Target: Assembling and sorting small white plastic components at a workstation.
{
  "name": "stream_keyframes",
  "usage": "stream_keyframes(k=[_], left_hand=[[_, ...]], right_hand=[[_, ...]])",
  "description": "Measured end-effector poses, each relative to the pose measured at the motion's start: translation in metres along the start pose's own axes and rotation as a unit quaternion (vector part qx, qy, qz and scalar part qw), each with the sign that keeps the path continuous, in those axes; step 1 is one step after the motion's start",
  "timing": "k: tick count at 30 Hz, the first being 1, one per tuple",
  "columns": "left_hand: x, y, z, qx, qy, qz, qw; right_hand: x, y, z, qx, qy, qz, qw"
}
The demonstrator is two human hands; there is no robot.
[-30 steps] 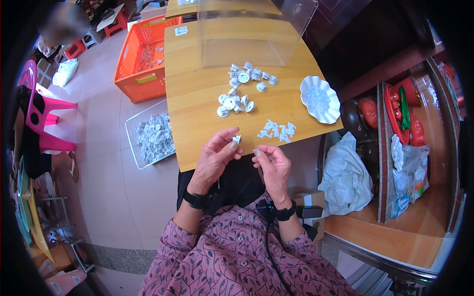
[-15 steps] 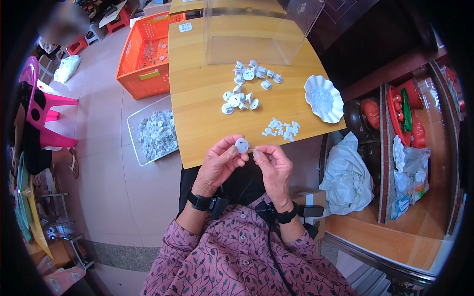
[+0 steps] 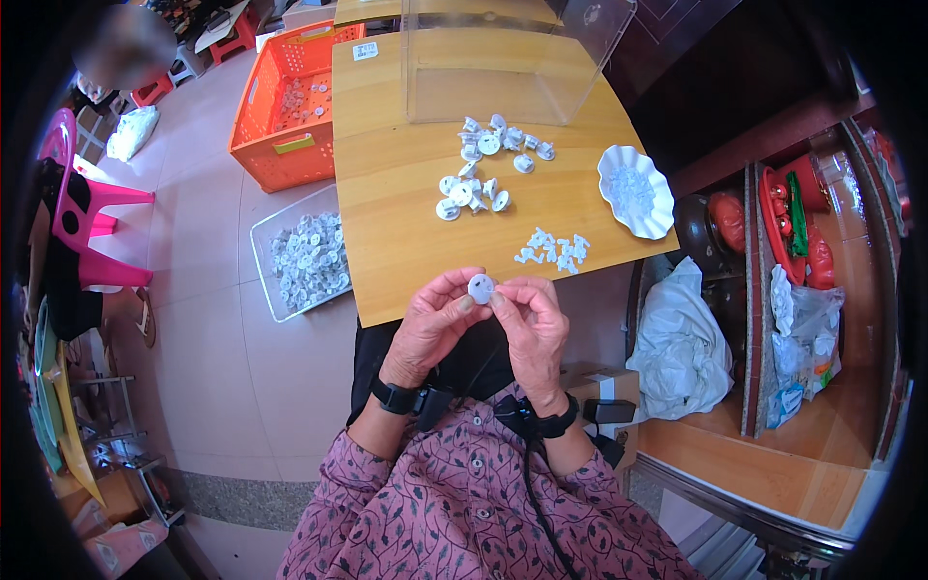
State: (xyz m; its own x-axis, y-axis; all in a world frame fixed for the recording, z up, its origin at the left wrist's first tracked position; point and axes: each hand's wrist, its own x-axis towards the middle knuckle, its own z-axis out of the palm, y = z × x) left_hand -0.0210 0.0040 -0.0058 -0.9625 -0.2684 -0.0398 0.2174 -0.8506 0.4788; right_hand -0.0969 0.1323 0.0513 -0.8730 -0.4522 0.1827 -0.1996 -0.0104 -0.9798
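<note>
My left hand (image 3: 437, 319) pinches a round white plastic part (image 3: 480, 288) between thumb and fingertips, just off the table's near edge. The part's flat face, with small dark slots, is turned up. My right hand (image 3: 532, 324) is closed at the part's right rim, thumb and forefinger pressed together; whatever they grip is hidden. On the wooden table (image 3: 387, 222) ahead lie a near pile of similar white round parts (image 3: 461, 190) and a farther pile (image 3: 489, 143). Small white plastic clips (image 3: 553, 249) are scattered right of centre.
A scalloped white dish (image 3: 656, 215) of small clear pieces stands at the table's right edge. A clear plastic box (image 3: 483, 92) sits at the back. Left of the table are an orange crate (image 3: 266, 150) and a clear bin (image 3: 280, 307) of white parts. Shelves (image 3: 749, 319) stand right.
My right hand has moved up against the round part's rim. The thin piece seen in its fingertips before no longer shows. My left hand still holds the round part.
</note>
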Motion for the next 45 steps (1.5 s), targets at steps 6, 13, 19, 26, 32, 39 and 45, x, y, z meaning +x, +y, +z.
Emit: stream_keyframes(k=[6,13,19,26,32,39,45], left_hand=[[-0.002,0.001,0.003,0.006,-0.002,0.005,1.000],[-0.003,0.003,0.008,0.030,0.006,0.013,0.999],[-0.004,0.002,0.009,0.045,-0.004,0.032,0.998],[-0.005,0.003,0.010,0.078,0.004,0.042,0.996],[-0.007,0.006,0.011,0.137,0.015,0.052,0.989],[-0.008,0.006,0.009,0.160,0.030,0.043,0.986],[-0.008,0.008,0.011,0.145,0.043,0.041,0.988]], right_hand=[[-0.001,0.001,0.000,0.006,0.004,-0.004,1.000],[-0.002,-0.003,0.000,-0.005,0.003,0.000,1.000],[-0.002,-0.004,0.001,-0.010,0.005,-0.004,1.000],[-0.003,-0.006,0.001,-0.049,0.005,-0.016,0.999],[-0.001,-0.015,0.002,-0.133,-0.014,-0.078,0.988],[0.000,-0.014,0.000,-0.142,-0.034,-0.080,0.986],[0.002,-0.014,0.000,-0.136,-0.041,-0.076,0.987]])
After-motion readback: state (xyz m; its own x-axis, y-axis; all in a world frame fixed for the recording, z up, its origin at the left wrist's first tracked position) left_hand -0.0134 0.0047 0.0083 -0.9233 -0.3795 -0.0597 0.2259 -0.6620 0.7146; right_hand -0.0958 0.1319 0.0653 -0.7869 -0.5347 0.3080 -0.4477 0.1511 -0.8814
